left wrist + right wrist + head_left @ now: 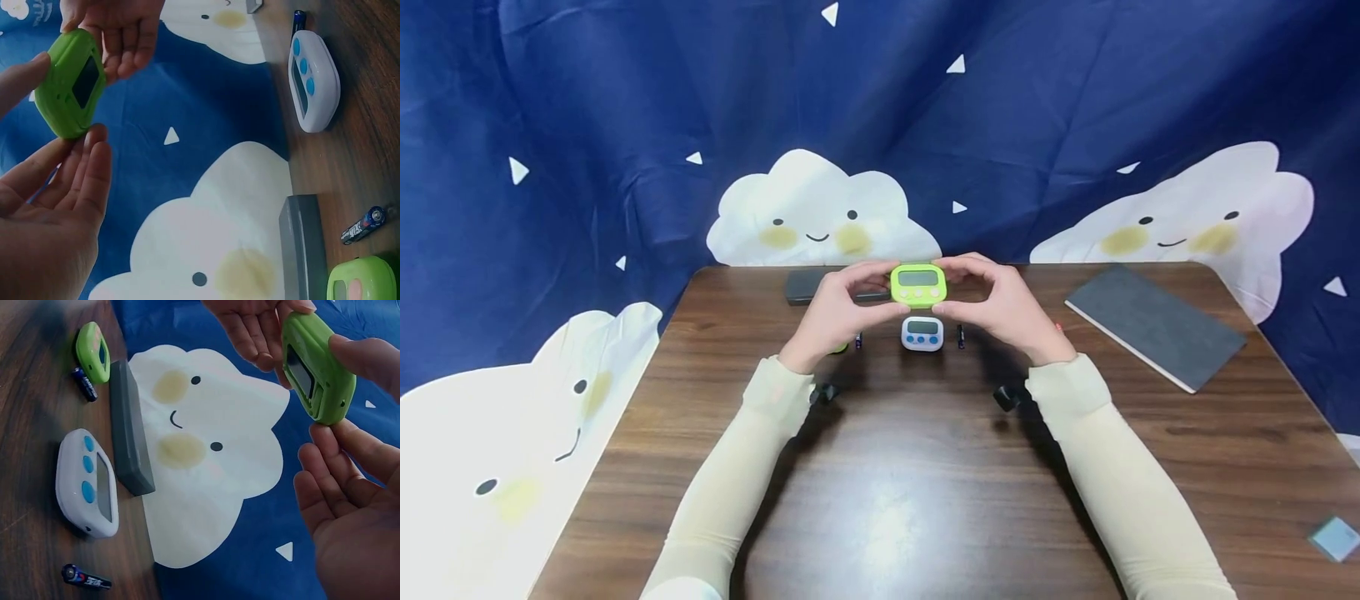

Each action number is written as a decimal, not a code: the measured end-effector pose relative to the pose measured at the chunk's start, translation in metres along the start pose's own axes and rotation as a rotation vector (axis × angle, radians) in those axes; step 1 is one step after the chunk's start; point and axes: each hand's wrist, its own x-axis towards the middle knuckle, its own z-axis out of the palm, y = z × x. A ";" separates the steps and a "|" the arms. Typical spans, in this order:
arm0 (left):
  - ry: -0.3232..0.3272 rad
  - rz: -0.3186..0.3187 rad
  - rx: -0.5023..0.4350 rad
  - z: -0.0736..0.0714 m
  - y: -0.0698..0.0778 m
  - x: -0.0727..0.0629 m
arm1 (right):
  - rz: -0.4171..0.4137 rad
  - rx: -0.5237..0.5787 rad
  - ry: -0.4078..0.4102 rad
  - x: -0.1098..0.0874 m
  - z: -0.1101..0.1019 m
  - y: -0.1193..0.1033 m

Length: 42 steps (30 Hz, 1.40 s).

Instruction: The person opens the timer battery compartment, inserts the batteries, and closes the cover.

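Raised above the table is a lime-green digital timer (918, 293), its screen and pale buttons facing me in the head view. My left hand (841, 310) pinches one end between thumb and fingertips; my right hand (1006, 307) pinches the other end the same way. Below it on the table stands a white timer (922, 336) with blue buttons. One battery (961, 336) lies to its right and another battery (859, 340) to its left. A second green timer (365, 280) is near the left battery, mostly hidden by my left hand in the head view.
A dark grey case (805, 286) lies at the table's back edge, partly behind my left hand. Toward the back right is a grey notebook (1153, 325). A light-blue block (1336, 538) sits at the right edge. Behind the wooden table (880, 467) hangs a blue cloud-print curtain (880, 92).
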 end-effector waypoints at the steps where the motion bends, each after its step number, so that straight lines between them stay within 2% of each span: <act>1: 0.000 0.000 0.001 0.000 0.000 0.000 | -0.003 -0.004 -0.001 0.000 0.000 -0.001; 25: -0.008 0.012 0.007 0.001 0.001 0.000 | 0.003 -0.044 0.005 0.000 -0.002 -0.004; 31: 0.012 0.019 0.032 0.002 0.001 -0.001 | 0.009 -0.066 0.016 -0.001 0.000 -0.005; 35: 0.039 0.028 0.051 0.002 0.001 0.000 | -0.029 -0.096 0.048 -0.003 0.002 -0.009; 42: 0.054 0.029 0.041 0.001 0.003 0.001 | -0.174 -0.205 0.134 -0.002 0.006 -0.006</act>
